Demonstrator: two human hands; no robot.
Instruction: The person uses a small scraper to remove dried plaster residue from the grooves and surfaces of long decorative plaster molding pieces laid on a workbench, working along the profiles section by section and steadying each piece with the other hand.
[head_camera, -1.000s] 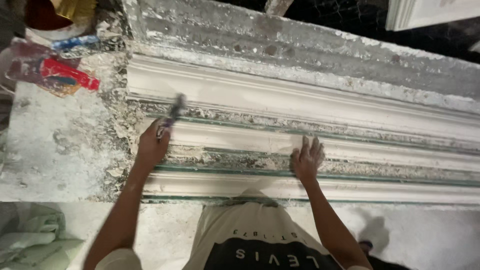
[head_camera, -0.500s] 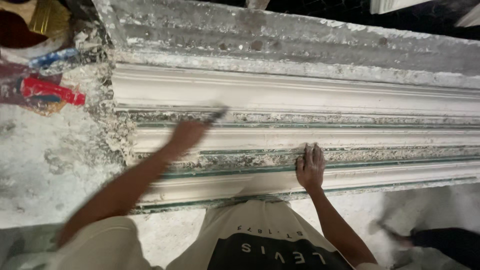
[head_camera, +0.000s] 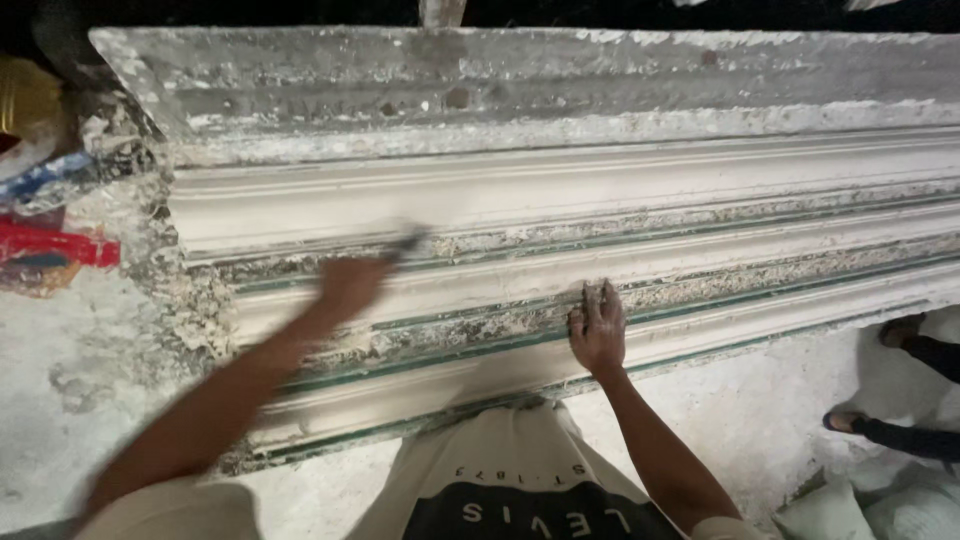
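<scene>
Left hand (head_camera: 350, 285) holds tool (head_camera: 408, 245) pointing up-right across moulding (head_camera: 600, 200).

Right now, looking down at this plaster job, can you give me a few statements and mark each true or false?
1. The right hand lies flat on the moulding. True.
2. The left hand is empty. False: it holds a small tool, blurred.
3. Both hands touch each other. False: they are well apart.
4. Another person's feet show at the right. True.
5. The moulding is clean and smooth throughout. False: crusted plaster lines its grooves.
</scene>
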